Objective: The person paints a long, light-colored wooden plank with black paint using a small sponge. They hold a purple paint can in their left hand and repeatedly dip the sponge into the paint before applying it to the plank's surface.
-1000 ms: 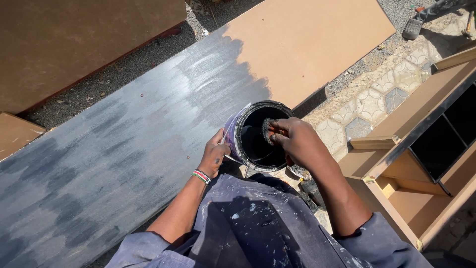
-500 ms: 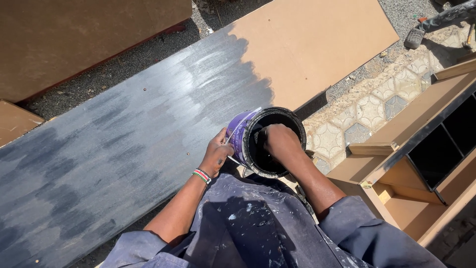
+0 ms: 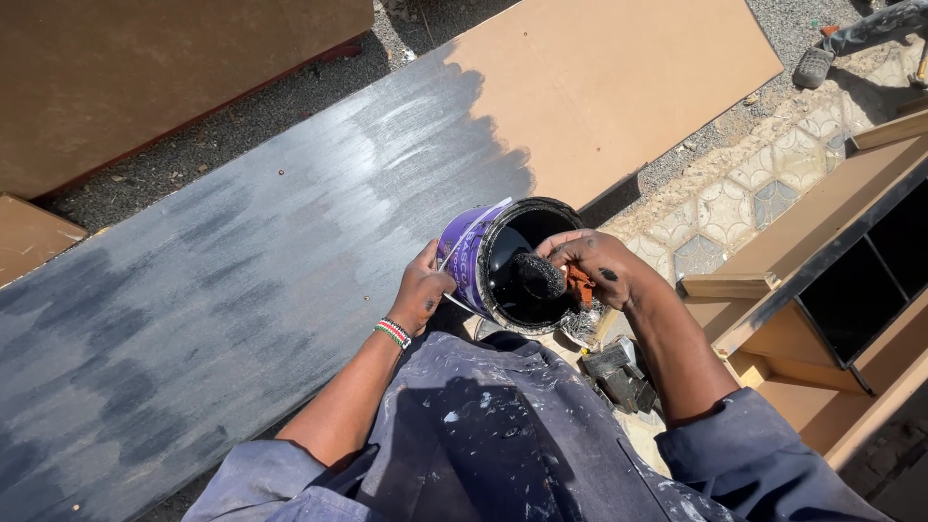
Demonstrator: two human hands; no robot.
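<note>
My left hand [image 3: 420,293] grips the side of a purple paint can [image 3: 483,259] that is tilted toward me, its inside black with paint. My right hand [image 3: 592,267] is at the can's rim and pinches a black, paint-soaked sponge pad [image 3: 537,275] over the opening. Beyond the can lies a long flat board [image 3: 290,251]. Most of it is painted dark grey in streaks, while its far right end [image 3: 619,87] is bare tan. A beaded band sits on my left wrist [image 3: 392,333].
A tan wooden cabinet frame with dark openings [image 3: 831,290] stands at the right. Patterned paving stones [image 3: 735,213] and gravel [image 3: 193,145] surround the board. A brown panel [image 3: 145,68] lies at the upper left. Small metal parts [image 3: 619,372] rest near my knee.
My right hand went down into the can and has come back up to the rim with the wet black sponge. The can is tilted more toward me.
</note>
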